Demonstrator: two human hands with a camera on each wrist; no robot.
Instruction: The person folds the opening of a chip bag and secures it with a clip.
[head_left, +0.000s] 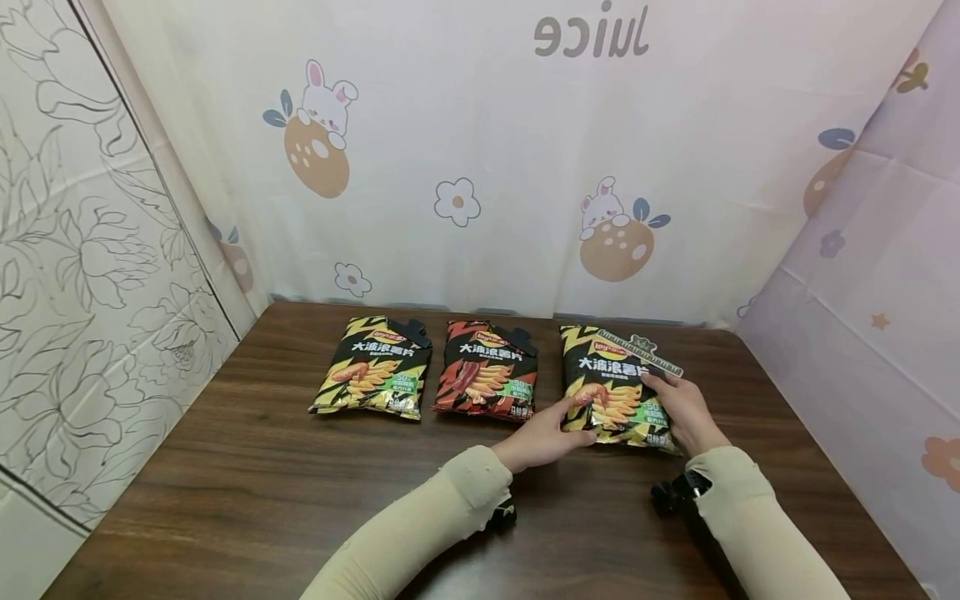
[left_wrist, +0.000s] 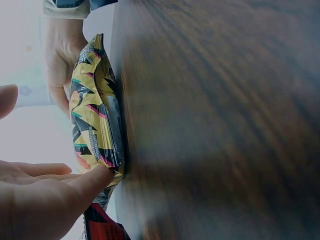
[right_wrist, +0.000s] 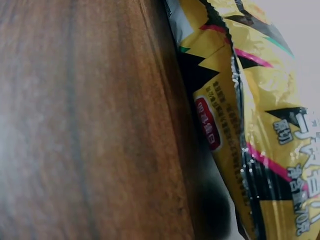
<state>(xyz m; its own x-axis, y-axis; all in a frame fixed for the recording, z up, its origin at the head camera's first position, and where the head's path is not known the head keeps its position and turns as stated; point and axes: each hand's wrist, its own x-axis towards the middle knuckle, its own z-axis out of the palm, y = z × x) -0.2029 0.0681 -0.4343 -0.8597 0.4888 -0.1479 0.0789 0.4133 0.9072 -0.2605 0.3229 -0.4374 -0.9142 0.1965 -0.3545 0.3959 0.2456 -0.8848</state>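
Note:
A yellow-and-black potato chip bag (head_left: 611, 392) lies face up on the wooden table, at the right end of a row. A pale clip (head_left: 641, 350) sits across its upper right corner. My left hand (head_left: 546, 435) touches the bag's lower left corner with extended fingers, one of them along the bottom edge in the left wrist view. At the bag's right edge, my right hand (head_left: 684, 410) rests its fingers on the packet; part of this hand is hidden. The right wrist view shows the bag's bottom seam (right_wrist: 240, 115) close up, with no fingers visible.
To the left lie a red chip bag (head_left: 483, 371) and another yellow chip bag (head_left: 375, 367), each with a black clip at its upper right corner. A printed curtain (head_left: 465, 117) hangs behind the table (head_left: 262, 467). Black wrist gear (head_left: 678, 492) shows by the right sleeve.

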